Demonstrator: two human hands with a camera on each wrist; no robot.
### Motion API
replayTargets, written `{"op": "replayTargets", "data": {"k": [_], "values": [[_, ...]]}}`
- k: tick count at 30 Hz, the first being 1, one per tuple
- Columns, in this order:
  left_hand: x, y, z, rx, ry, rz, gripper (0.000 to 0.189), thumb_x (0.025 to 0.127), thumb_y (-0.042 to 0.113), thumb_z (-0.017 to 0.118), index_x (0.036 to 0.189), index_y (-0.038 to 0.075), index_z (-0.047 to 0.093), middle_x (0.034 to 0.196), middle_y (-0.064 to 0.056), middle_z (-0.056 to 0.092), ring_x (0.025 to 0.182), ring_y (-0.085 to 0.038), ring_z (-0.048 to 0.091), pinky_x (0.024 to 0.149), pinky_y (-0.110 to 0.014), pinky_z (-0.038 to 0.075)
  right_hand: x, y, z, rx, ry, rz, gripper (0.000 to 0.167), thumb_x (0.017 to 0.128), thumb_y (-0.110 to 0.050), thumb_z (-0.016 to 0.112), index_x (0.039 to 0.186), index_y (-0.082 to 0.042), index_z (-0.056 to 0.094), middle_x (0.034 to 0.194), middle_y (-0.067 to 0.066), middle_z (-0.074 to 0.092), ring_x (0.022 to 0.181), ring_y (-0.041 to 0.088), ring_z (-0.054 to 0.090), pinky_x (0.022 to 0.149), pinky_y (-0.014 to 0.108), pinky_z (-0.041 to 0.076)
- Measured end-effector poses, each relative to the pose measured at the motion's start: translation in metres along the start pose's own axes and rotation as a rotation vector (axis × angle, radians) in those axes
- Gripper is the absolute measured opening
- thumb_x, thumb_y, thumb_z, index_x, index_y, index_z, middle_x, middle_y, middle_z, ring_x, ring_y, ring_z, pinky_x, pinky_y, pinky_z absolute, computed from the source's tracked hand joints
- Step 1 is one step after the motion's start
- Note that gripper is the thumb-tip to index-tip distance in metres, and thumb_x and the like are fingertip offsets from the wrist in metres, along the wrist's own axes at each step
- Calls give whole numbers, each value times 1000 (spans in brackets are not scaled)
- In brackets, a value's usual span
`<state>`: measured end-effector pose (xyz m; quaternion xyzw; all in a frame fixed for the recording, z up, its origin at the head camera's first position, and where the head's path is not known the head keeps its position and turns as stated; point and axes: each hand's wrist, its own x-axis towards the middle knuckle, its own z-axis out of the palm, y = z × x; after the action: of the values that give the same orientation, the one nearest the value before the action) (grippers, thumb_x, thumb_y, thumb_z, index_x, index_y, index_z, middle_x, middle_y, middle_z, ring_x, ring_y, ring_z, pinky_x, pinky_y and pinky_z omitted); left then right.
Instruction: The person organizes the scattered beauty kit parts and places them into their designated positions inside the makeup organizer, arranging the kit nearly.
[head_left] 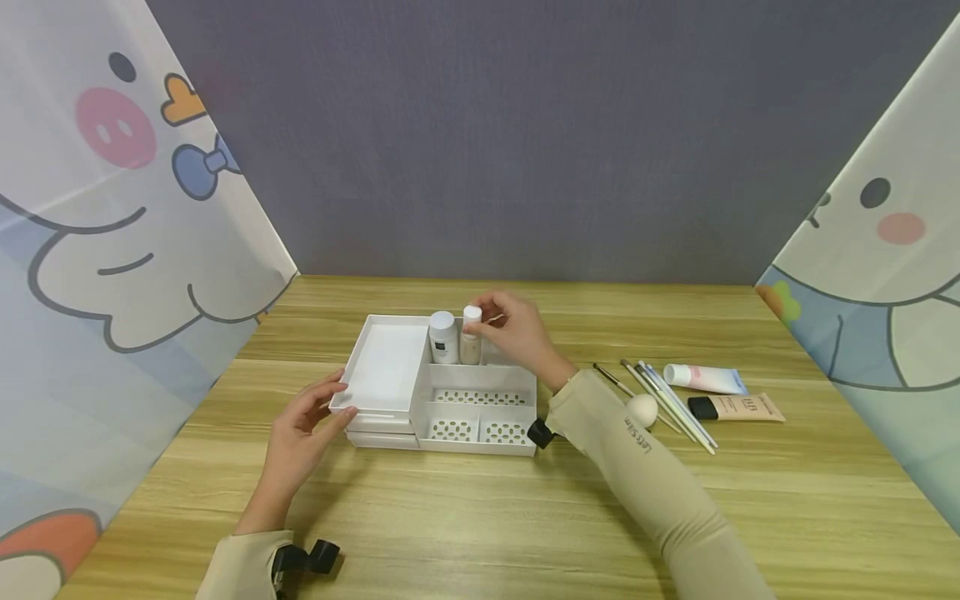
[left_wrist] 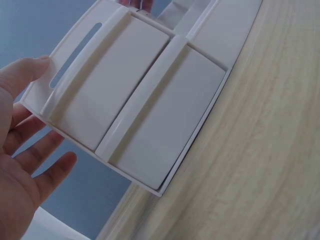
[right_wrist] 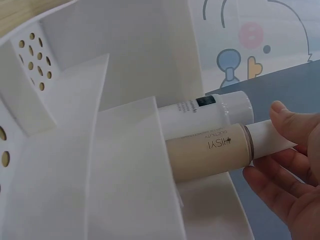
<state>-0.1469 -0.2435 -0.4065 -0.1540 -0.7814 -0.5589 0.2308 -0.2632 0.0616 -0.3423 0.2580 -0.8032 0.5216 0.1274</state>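
A white desktop organizer (head_left: pixel 386 360) stands on the table, with two drawers on its left and open compartments on its right. My left hand (head_left: pixel 296 437) holds its front left corner; in the left wrist view the thumb (left_wrist: pixel 36 67) lies on the edge near the handle slot, fingers along the side. My right hand (head_left: pixel 517 333) pinches the white cap of a beige foundation bottle (right_wrist: pixel 212 154), upright in a rear compartment. Right beside that bottle stands a white bottle (head_left: pixel 442 343) with a dark label. The foundation bottle's base is hidden behind a divider.
Right of the organizer lie several makeup brushes (head_left: pixel 678 404), a white egg-shaped sponge (head_left: pixel 642 410), a white and blue tube (head_left: pixel 707 379) and a beige BB cream tube (head_left: pixel 738 407) with a black cap. A grey panel (head_left: pixel 517 167) rises behind the table.
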Motion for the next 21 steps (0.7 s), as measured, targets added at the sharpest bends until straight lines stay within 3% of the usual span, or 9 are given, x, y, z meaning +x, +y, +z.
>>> {"op": "replayTargets", "data": {"k": [8,21], "values": [[0,-1,0,0,1,-2,32,81,-19,70,111,-10,65,132,-14,62,115,0,58,92,-14,49,-3,4,3,-20,-43,55,29,82,-9,82,106,-1,66,93,9,71,84,21,67,76,27,58],[0,-1,0,-3,2,1,32,80,-20,70,111,-10,65,131,-15,62,114,0,59,92,-14,49,-6,13,9,-43,-84,72,30,81,-9,84,103,-1,66,93,10,72,83,21,68,76,29,58]]}}
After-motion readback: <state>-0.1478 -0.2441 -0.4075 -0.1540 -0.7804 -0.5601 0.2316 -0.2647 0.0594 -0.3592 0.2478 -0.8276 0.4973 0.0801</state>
